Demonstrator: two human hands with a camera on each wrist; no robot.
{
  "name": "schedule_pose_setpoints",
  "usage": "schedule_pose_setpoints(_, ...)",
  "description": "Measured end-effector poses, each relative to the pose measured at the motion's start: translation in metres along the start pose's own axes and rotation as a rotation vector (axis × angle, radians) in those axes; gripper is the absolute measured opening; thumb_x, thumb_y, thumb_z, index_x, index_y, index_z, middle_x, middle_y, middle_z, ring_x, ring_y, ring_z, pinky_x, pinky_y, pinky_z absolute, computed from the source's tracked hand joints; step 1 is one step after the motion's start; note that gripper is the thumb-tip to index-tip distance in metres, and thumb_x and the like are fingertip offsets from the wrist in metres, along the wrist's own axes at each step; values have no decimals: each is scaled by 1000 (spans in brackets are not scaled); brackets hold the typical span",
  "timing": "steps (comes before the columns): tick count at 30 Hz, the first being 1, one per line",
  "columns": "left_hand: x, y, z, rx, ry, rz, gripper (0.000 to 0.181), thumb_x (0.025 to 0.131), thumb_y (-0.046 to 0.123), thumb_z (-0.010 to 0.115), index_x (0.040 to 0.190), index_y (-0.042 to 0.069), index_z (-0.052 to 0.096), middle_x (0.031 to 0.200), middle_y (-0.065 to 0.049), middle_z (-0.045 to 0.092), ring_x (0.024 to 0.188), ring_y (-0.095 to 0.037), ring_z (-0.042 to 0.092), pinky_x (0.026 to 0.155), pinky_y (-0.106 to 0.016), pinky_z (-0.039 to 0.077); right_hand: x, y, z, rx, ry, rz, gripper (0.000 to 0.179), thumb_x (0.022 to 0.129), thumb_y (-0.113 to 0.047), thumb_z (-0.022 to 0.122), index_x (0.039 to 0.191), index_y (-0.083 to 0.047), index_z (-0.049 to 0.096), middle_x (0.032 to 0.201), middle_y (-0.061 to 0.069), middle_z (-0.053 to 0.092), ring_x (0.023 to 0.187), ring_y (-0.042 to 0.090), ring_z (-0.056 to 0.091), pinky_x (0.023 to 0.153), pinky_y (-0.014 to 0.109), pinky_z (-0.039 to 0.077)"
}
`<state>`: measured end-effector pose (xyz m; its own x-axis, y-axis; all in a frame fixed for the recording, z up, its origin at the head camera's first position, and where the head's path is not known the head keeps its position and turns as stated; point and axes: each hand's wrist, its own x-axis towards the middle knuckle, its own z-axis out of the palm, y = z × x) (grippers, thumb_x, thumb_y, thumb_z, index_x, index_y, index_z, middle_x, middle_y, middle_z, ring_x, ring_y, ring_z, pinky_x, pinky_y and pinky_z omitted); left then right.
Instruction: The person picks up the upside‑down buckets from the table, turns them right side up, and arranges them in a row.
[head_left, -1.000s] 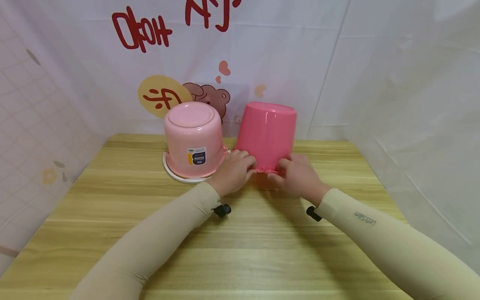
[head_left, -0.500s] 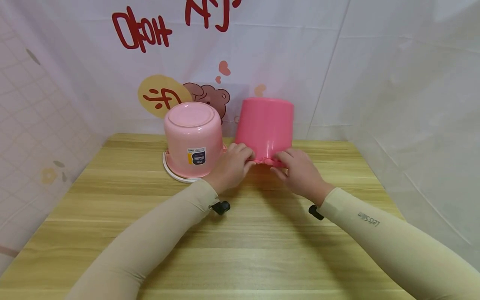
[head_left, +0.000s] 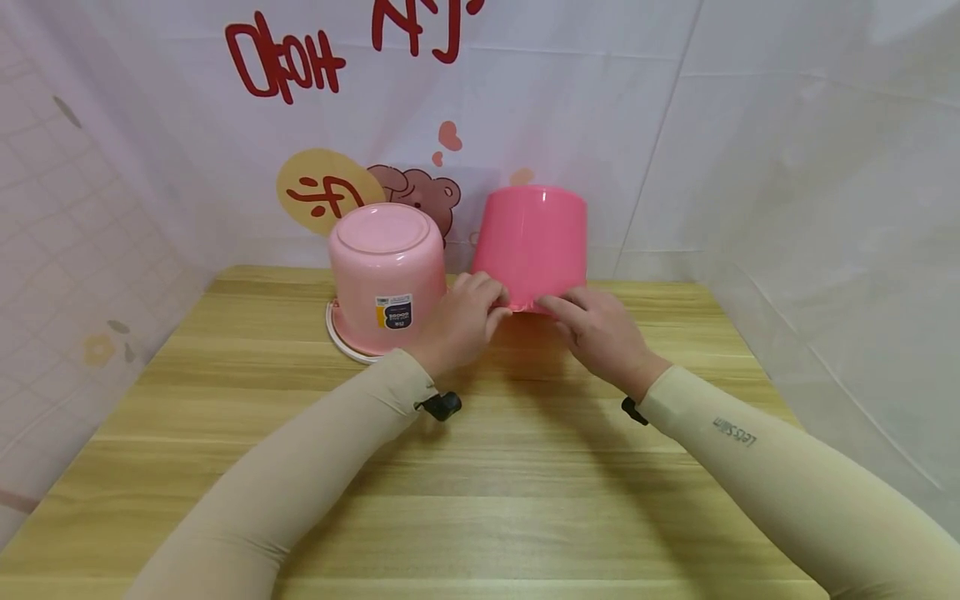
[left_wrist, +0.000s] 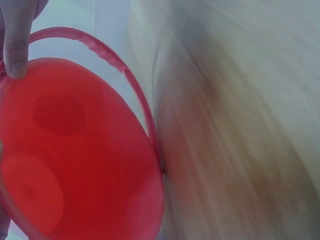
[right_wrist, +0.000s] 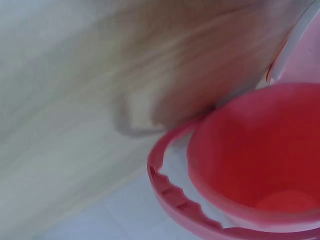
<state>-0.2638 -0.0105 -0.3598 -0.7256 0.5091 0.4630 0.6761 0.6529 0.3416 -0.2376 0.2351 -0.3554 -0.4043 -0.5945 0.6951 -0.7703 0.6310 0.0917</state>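
Observation:
A bright pink bucket, mouth down and tilted, stands at the back with its near rim raised. My left hand pinches that rim on the left; in the left wrist view the thumb presses inside it. My right hand grips the rim further right, fingers on the outer wall and thumb mostly hidden below. The bucket's red-looking inside shows in both wrist views, along with its curved handle with finger grooves.
Just left stands a light pink bucket, upside down, its white handle lying around its base. The wooden table meets a printed white cloth behind and pale sheets on both sides.
The bright pink bucket's near rim has risen and moved away from me, its base tipping back toward the cloth. Both hands have moved up with it. The light pink bucket stays put.

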Motion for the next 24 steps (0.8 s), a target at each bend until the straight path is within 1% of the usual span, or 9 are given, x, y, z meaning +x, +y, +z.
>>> schedule_pose_setpoints(4,3,1,-4,-5,11,-3,11,106,24,65,108,13,66,107,-3,65,101,-25,55,92,-39,50,4,4,-2,-29,41,-43,37,83,4,84,117,-7,75,76,13,60,64,28,55,58,39,48)
schedule_pose_setpoints(8,4,1,-7,-19,13,-6,13,106,25,64,110,13,65,108,-2,64,101,-25,54,93,-39,48,7,5,-4,-41,42,-51,41,82,7,83,120,-7,76,74,14,59,62,27,52,56,36,46)
schedule_pose_setpoints(12,6,2,-11,-49,31,-7,15,106,26,64,112,12,65,110,-3,64,102,-24,53,93,-38,48,11,6,-8,-15,27,-28,43,84,8,82,124,-7,75,76,15,60,65,28,53,58,36,48)
schedule_pose_setpoints(18,10,3,-15,-50,73,-2,16,106,24,64,112,10,66,109,-6,65,102,-26,54,93,-39,47,19,6,-11,27,32,24,41,86,6,81,125,-5,76,81,18,64,70,30,57,60,38,51)
schedule_pose_setpoints(24,13,6,-22,-46,95,13,16,105,23,64,112,8,66,110,-7,65,103,-27,56,95,-40,46,26,7,-13,46,53,33,39,85,6,81,123,-3,77,80,17,63,70,28,54,60,34,48)
